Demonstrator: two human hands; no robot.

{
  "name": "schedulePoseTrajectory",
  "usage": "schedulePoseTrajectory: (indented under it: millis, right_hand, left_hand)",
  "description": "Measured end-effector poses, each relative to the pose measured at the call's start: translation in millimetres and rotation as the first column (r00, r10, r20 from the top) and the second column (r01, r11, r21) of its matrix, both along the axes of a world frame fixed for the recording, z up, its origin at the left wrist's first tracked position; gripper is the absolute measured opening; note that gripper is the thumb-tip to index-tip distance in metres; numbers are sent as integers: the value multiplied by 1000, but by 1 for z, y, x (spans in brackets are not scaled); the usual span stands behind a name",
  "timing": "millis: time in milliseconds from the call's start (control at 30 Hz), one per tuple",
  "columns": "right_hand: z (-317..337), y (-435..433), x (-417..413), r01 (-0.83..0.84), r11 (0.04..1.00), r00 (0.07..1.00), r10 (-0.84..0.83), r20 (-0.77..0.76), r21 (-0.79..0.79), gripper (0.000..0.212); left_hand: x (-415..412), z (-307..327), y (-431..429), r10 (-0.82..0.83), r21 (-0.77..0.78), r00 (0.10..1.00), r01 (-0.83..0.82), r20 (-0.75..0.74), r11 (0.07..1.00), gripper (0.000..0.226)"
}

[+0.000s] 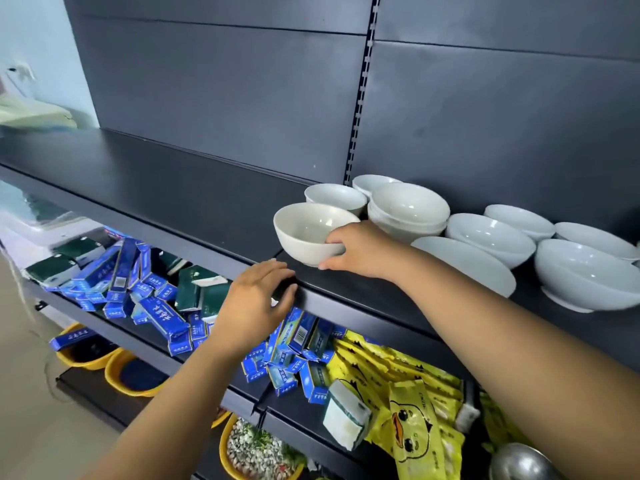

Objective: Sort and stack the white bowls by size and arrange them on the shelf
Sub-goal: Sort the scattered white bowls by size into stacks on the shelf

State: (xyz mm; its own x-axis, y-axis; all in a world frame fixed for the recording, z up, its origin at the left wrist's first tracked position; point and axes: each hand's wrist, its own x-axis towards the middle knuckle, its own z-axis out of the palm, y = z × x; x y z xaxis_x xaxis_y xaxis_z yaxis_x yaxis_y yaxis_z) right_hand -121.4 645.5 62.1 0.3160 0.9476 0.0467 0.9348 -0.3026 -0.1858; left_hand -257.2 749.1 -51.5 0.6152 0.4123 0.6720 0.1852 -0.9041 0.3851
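While the small white bowl [301,237] sits at the near front edge of the top shelf [173,188], left of all the other bowls, the right hand [356,251] holds it by its right side, fingers [334,241] curled over rim and wall. Whether its base rests on the shelf cannot be told. A second small bowl [334,197] stands just behind it. A nested stack [408,211] stands to the right, with wide shallow bowls [490,239] set singly further right. The left hand [252,299] rests on the shelf lip, fingers released, grasping nothing.

Risk noted: a one-sided grip this close to the edge could let the bowl tip and drop onto the boxes [166,317] below. A hurried swing right could knock the stack.
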Motion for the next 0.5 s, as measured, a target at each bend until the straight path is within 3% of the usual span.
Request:
schedulePoseTrajectory:
  millis: [200, 300, 367, 500]
  right_hand:
    - [-5, 4, 3, 51, 993, 991, -37, -128, 109, 31]
    - [6, -5, 5, 78, 974, 974, -30, -223, 212, 38]
    - [18, -14, 5, 95, 960, 966, -26, -257, 262, 30]
    - [56, -52, 5, 123, 915, 937, 21, -349, 385, 11]
  left_hand:
    - [1, 4, -3, -14, -250, 993, 44, 120, 967, 44]
    - [5, 14, -5, 17, -391, 989, 42, 146, 919, 31]
    - [9, 26, -7, -10, -508, 972, 131, 235, 851, 34]
    - [28, 70, -17, -229, -641, 864, 489, 449, 591, 67]
